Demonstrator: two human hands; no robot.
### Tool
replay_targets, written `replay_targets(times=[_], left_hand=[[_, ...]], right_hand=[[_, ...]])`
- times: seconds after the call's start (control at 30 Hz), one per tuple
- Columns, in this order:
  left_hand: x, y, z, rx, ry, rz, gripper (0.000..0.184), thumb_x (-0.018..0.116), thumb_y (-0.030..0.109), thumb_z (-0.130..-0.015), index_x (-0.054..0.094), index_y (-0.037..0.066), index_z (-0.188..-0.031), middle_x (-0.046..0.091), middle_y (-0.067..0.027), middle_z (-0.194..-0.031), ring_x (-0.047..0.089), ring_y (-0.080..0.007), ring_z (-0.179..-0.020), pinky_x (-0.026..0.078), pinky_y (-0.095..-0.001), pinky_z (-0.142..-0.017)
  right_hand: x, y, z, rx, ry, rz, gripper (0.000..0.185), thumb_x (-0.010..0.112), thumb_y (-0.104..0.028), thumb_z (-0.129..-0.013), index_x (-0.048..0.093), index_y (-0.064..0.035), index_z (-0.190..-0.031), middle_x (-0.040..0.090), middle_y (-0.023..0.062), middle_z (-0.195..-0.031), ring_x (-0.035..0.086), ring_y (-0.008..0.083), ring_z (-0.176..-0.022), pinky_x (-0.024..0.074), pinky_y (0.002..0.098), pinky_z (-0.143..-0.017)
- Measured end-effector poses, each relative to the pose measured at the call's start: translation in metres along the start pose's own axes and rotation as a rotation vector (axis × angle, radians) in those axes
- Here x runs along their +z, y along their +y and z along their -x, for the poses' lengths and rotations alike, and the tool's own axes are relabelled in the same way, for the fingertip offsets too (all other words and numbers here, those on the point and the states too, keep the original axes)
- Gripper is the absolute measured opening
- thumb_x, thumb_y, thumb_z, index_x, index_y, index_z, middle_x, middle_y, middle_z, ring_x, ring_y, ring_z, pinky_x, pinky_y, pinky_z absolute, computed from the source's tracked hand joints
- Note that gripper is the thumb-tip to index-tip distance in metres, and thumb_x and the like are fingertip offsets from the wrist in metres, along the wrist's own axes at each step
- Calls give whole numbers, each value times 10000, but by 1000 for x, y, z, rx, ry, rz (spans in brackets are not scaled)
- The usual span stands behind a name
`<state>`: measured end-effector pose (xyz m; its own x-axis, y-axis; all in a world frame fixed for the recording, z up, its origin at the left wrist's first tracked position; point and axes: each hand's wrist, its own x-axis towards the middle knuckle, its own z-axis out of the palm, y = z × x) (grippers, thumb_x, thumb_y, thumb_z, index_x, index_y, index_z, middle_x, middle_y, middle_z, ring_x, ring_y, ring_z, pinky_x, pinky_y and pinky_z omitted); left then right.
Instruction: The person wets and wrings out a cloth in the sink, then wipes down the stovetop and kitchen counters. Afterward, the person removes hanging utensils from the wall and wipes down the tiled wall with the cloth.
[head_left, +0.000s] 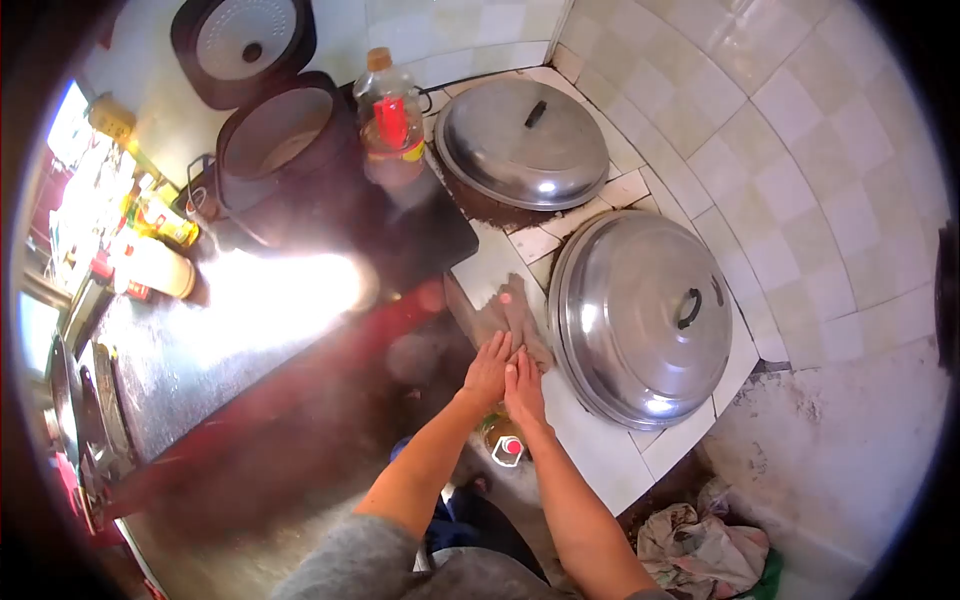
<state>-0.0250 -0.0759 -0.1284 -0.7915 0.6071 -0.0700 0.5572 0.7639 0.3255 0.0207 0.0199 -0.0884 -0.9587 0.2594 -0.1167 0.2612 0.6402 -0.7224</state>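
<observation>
A crumpled grey-brown cloth (510,322) lies on the white tiled ledge (600,455), left of the large lidded pot (645,315). My left hand (487,372) rests on the cloth's lower end, its fingers stretched out and pointing up the ledge. Right beside it, my right hand (523,385) touches the same end of the cloth with its fingers extended. The two hands are side by side and very close together. Below them, between my forearms, a bottle with a red cap (512,446) is partly hidden.
A second metal lid (522,143) sits at the back of the ledge. An oil bottle (390,120) stands beside an open rice cooker (275,145) on the dark counter (170,380). Further left are several bottles and a pan (68,400). Crumpled bags (700,550) lie lower right.
</observation>
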Motion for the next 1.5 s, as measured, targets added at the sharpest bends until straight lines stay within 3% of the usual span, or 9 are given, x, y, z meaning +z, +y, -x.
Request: replay_targets(times=[0.13,0.27,0.43,0.77,0.9,1.13,1.23,1.43,1.5], left_hand=[[-15,-5,-1,27,-9,-28,579,493,280,-881,400,82,-1416,231,-187,-1545,162,-352,-1449,162,-421,-1165],[-10,-34,-25,-78,48,218,544,512,257,-866,436,93,-1379,262,-204,-1516,380,-364,-1302,311,-446,-1087],[-58,-45,-77,-217,44,261,548,571,220,-815,448,58,-1325,477,-165,-1302,472,-319,-1117,381,-441,-964],[-58,-89,-188,244,139,119,568,526,113,-828,398,35,-1376,437,-132,-1366,320,-351,-1354,338,-417,-1066],[-94,-81,-216,247,7,117,555,533,97,-807,427,28,-1347,426,-140,-1326,394,-347,-1246,369,-413,-1026],[-76,-80,-204,13,14,146,303,593,92,-773,522,24,-1060,538,-179,-1109,530,-354,-1071,477,-406,-895],[-74,-77,-159,-71,62,176,270,618,164,-798,541,25,-1016,559,-188,-1056,561,-357,-1033,487,-429,-868],[-63,-37,-61,-148,-68,219,273,649,165,-784,557,25,-999,562,-203,-1042,548,-378,-1042,484,-440,-877],[-51,-26,-47,-10,-35,203,297,638,111,-762,555,26,-1034,537,-202,-1103,511,-367,-1106,465,-428,-916]], right_hand=[[19,6,-20,-72,39,188,479,475,-304,-931,445,-8,-1306,481,222,-1289,454,413,-1181,365,500,-997],[38,-13,-48,1,90,179,511,482,-378,-912,484,-24,-1282,484,219,-1279,439,407,-1185,356,507,-1000],[23,-60,-98,236,163,-79,591,496,-440,-905,474,-15,-1314,463,239,-1304,422,419,-1219,332,475,-1053],[22,-52,-150,91,227,-137,591,230,-370,-1030,391,83,-1375,351,270,-1446,281,390,-1376,210,440,-1142],[32,-41,-181,54,419,-8,527,290,-334,-1021,470,93,-1270,481,266,-1273,444,439,-1163,343,477,-994],[1,-38,-179,60,176,-55,439,337,-331,-1007,580,9,-1138,541,264,-1181,497,428,-1086,400,470,-926],[-13,-52,-155,254,-117,-195,571,317,-431,-1009,521,40,-1261,502,243,-1317,429,359,-1262,314,414,-1069],[-18,-43,-49,349,-111,-227,457,414,-339,-993,558,38,-1207,516,232,-1291,456,355,-1233,370,402,-1043],[-1,-15,-17,172,15,-107,428,448,-299,-974,553,37,-1217,517,221,-1289,464,358,-1218,369,405,-1045]])
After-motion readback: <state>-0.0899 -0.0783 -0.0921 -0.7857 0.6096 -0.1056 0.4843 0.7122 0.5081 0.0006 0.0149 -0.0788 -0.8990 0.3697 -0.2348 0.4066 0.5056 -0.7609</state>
